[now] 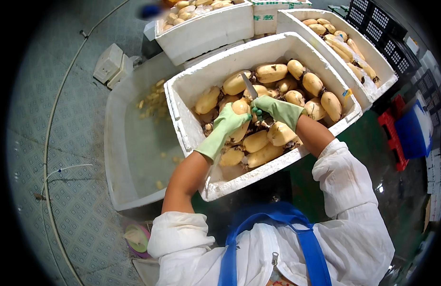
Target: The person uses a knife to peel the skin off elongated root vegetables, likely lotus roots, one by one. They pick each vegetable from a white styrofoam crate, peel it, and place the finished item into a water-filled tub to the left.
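Note:
A white foam box point(184, 143) full of lotus roots point(265, 155) stands before me. My left hand point(230, 121), in a pale green rubber glove, is closed around a lotus root point(242, 107) above the pile. Just right of it, my right hand point(268, 107), in the same kind of glove, grips a knife whose metal blade point(249, 86) points up and to the left over the roots. The knife's handle is hidden in the glove. Dark joints and root scraps lie among the pale yellow roots.
Left of the box is a large white tub point(115, 153) of water with small yellowish pieces in it. More foam boxes of roots point(206, 39) point(381, 89) stand behind. Black crates point(392, 46) and a blue basket point(411, 132) are at right; a hose point(50, 132) runs along the left.

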`<action>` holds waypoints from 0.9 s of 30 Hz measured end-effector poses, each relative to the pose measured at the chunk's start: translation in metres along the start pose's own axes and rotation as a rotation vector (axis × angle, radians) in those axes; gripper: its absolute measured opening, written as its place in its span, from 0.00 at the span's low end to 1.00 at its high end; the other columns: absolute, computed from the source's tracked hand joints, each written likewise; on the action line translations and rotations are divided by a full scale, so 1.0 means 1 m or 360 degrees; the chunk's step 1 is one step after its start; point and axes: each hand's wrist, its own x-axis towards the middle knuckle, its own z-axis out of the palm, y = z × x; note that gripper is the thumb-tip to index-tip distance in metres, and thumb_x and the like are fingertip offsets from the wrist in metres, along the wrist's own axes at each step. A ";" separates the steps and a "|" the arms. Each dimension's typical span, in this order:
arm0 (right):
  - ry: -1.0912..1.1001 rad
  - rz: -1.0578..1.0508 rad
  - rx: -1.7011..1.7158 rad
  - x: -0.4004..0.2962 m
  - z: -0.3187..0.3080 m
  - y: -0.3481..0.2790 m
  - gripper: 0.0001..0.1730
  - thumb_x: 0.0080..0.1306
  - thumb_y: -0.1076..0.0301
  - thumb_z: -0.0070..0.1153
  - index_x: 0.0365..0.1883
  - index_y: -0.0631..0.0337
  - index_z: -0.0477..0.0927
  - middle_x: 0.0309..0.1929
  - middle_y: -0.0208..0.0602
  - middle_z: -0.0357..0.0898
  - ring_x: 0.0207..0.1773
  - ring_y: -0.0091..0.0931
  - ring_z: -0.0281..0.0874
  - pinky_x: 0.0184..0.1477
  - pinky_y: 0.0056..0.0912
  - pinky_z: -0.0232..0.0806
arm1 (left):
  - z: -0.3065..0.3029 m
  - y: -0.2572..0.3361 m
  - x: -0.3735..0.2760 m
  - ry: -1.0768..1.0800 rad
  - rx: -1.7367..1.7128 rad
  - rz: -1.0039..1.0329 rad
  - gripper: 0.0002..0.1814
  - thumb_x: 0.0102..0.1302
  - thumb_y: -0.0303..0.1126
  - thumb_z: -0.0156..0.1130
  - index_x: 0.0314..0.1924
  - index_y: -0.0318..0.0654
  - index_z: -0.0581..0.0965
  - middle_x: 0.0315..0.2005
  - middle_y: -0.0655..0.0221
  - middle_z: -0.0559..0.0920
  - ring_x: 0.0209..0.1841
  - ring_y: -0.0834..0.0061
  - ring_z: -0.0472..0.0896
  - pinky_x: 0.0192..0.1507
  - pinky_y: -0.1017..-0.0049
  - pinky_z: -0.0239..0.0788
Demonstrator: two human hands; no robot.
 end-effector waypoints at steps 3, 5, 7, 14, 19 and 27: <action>0.0188 -0.0110 0.0074 0.015 -0.015 0.005 0.10 0.63 0.68 0.54 0.21 0.60 0.76 0.16 0.28 0.71 0.14 0.24 0.65 0.17 0.30 0.61 | 0.010 -0.011 0.016 0.0091 -0.0216 0.0171 0.41 0.45 0.44 0.77 0.56 0.32 0.70 0.49 0.57 0.79 0.48 0.65 0.79 0.51 0.68 0.71; 0.0262 -0.0208 0.0053 0.013 -0.015 0.001 0.11 0.64 0.65 0.55 0.22 0.60 0.77 0.17 0.28 0.72 0.14 0.23 0.66 0.17 0.29 0.62 | 0.011 -0.034 0.032 0.0130 -0.0436 0.0242 0.39 0.47 0.39 0.77 0.57 0.33 0.70 0.48 0.64 0.79 0.46 0.73 0.79 0.48 0.72 0.73; 0.0235 -0.0332 -0.0035 -0.004 -0.011 -0.007 0.13 0.64 0.63 0.56 0.24 0.61 0.77 0.17 0.28 0.73 0.15 0.22 0.66 0.17 0.27 0.63 | 0.006 -0.038 0.032 0.0023 -0.0705 0.0261 0.32 0.50 0.33 0.75 0.54 0.33 0.72 0.45 0.67 0.80 0.44 0.77 0.80 0.47 0.75 0.74; -0.0245 -0.0491 0.0050 0.022 -0.022 0.007 0.12 0.65 0.59 0.56 0.29 0.59 0.76 0.18 0.26 0.72 0.17 0.18 0.67 0.17 0.24 0.61 | -0.022 -0.005 0.010 -0.0635 -0.1354 0.0231 0.28 0.54 0.30 0.74 0.54 0.33 0.74 0.44 0.69 0.82 0.45 0.77 0.81 0.49 0.75 0.74; 0.0002 -0.0510 0.0196 0.011 -0.019 -0.012 0.09 0.65 0.61 0.55 0.31 0.56 0.78 0.17 0.24 0.69 0.14 0.18 0.65 0.16 0.21 0.57 | -0.019 0.016 -0.008 -0.0703 -0.1331 0.0364 0.31 0.54 0.30 0.74 0.57 0.32 0.73 0.47 0.67 0.82 0.47 0.76 0.81 0.52 0.73 0.73; 0.0850 -0.1261 -0.1319 -0.030 -0.003 -0.017 0.13 0.63 0.63 0.51 0.44 0.50 0.82 0.29 0.40 0.84 0.28 0.35 0.82 0.32 0.37 0.72 | -0.025 -0.010 0.013 -0.0429 -0.1478 0.0383 0.22 0.57 0.27 0.72 0.52 0.37 0.77 0.41 0.70 0.83 0.43 0.78 0.80 0.46 0.76 0.73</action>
